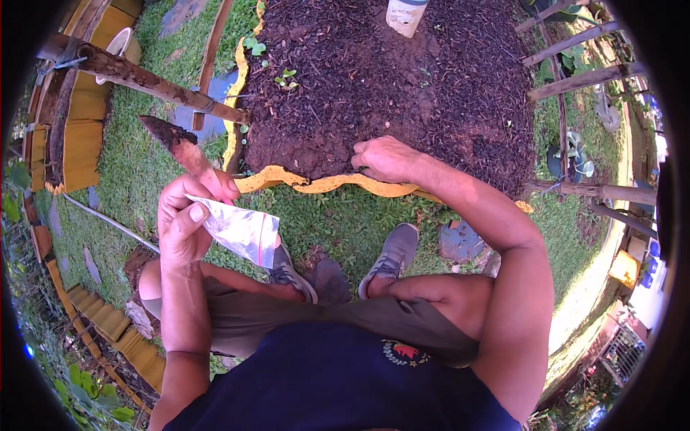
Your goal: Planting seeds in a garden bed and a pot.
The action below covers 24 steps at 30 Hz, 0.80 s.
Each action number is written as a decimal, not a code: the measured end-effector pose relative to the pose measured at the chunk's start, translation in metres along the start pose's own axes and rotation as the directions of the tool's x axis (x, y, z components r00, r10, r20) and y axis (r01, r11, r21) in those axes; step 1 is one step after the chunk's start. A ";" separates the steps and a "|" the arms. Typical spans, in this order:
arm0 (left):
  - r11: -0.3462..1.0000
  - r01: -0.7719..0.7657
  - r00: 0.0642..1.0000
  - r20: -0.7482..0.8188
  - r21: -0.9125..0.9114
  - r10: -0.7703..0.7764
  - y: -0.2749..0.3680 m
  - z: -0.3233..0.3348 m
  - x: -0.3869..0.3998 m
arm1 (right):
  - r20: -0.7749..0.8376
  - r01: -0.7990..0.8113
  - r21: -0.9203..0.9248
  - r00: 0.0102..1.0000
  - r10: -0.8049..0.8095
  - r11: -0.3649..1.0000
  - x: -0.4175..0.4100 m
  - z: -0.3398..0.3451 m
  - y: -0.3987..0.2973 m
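Note:
My left hand (186, 215) holds a small clear zip-seal plastic bag (240, 229) with a red line along its seal. The same hand also grips a pointed digging tool (186, 151), its tip caked with dark soil. My right hand (385, 159) reaches down to the soil of a garden bed (388, 91), just inside the near edge. Its fingers are curled, and the fingertips are turned down out of sight, so whether they pinch anything is hidden. A wavy yellow border (334, 185) runs right below that hand.
A white pot-like container (405, 19) stands in the bed's far part. Small green seedlings (287, 79) grow at the left. A wooden pole (145, 83) juts toward the bed's left edge; more poles (587, 89) stand right. My shoes (391, 258) rest on grass before the border.

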<state>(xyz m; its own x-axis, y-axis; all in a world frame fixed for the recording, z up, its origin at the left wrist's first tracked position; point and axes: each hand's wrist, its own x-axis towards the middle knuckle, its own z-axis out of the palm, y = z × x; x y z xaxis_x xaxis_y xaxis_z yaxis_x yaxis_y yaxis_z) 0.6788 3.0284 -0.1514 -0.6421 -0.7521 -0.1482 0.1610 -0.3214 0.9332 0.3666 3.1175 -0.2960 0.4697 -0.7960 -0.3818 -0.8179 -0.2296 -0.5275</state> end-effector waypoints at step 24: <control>0.999 0.031 0.999 0.029 0.015 -0.032 0.000 0.003 -0.002 | -0.024 -0.179 -0.118 0.984 0.178 0.977 -0.020 -0.046 -0.001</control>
<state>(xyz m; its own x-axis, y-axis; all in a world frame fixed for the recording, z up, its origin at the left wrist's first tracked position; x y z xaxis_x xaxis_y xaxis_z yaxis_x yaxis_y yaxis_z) 0.6776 3.0316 -0.1504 -0.6687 -0.7243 -0.1679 0.1299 -0.3361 0.9328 0.3431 3.1078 -0.2528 0.3088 -0.8372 -0.4513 -0.9223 -0.1477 -0.3570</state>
